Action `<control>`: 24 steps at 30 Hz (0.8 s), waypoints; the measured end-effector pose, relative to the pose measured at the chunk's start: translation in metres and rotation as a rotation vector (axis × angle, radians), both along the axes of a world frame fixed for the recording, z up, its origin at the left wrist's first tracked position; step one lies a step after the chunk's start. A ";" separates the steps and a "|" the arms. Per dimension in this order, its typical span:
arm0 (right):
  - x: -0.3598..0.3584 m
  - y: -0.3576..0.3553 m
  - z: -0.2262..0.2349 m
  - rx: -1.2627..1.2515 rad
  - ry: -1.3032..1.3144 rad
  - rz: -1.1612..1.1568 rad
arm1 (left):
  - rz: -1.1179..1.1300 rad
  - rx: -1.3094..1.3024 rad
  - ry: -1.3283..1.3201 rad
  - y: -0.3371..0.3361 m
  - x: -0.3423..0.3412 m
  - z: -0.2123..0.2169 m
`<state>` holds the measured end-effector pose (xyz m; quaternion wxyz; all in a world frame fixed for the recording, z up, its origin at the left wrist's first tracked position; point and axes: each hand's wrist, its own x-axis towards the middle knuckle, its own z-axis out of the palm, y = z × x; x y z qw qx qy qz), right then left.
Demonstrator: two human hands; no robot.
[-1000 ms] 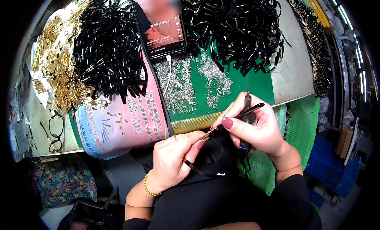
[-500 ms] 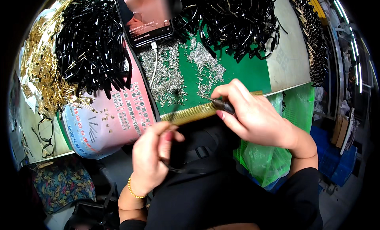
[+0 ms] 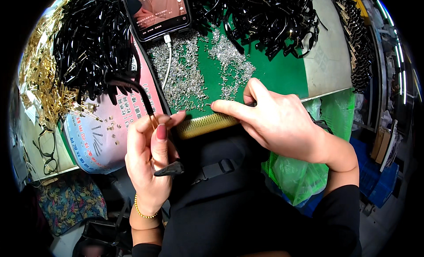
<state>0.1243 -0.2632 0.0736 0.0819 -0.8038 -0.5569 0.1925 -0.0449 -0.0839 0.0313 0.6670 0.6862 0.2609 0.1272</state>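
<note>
Left fingers [image 3: 160, 146] pinched a black temple arm [image 3: 145, 100]; right fingers [image 3: 234, 110] (grip not discernible) reached toward twelve-o'clock silver pieces [image 3: 225, 51], pickup presumably requiring precision.

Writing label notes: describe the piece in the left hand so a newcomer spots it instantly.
Find the pink and blue sheet; at its near right corner is the left hand, wearing a gold bracelet. Jutting from that hand is a black curved piece, gold near the grip. Unlike the black heap beyond, it is held apart, in the fingers.
</note>
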 end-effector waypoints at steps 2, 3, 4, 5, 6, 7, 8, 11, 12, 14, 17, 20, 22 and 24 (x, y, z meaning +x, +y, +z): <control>0.000 0.000 -0.001 0.019 -0.004 0.005 | 0.001 0.003 -0.019 0.000 -0.004 -0.003; 0.000 0.000 -0.001 0.018 -0.012 0.007 | 0.008 -0.004 -0.023 -0.001 -0.004 -0.003; 0.000 0.000 -0.001 0.017 -0.020 0.010 | 0.015 -0.011 -0.027 -0.001 -0.005 -0.003; 0.000 0.000 -0.001 0.018 -0.018 0.009 | 0.021 -0.018 -0.031 -0.002 -0.005 -0.003; 0.000 0.000 -0.002 0.021 -0.015 0.013 | 0.018 -0.016 -0.029 -0.002 -0.006 -0.004; 0.001 0.001 -0.002 0.024 -0.013 0.015 | 0.015 -0.013 -0.027 -0.002 -0.007 -0.004; 0.001 0.002 -0.002 0.019 -0.015 0.018 | 0.011 -0.011 -0.026 -0.002 -0.008 -0.004; 0.001 0.005 -0.002 -0.033 -0.007 0.016 | 0.010 0.046 0.001 -0.003 -0.006 -0.004; 0.000 0.007 0.001 -0.082 0.004 0.002 | -0.025 0.106 -0.005 -0.002 -0.007 -0.008; 0.000 0.009 0.004 -0.128 0.024 -0.020 | -0.026 0.114 -0.010 -0.001 -0.007 -0.007; 0.001 0.007 0.004 -0.110 0.042 -0.035 | -0.010 0.131 -0.014 -0.001 -0.009 -0.008; 0.000 0.007 0.003 -0.102 0.045 -0.031 | 0.000 0.127 -0.013 -0.001 -0.010 -0.009; 0.000 0.008 0.003 -0.117 0.036 -0.026 | -0.005 0.121 -0.009 -0.001 -0.010 -0.010; 0.000 0.007 0.002 -0.093 0.043 -0.031 | -0.016 0.118 0.002 0.000 -0.010 -0.011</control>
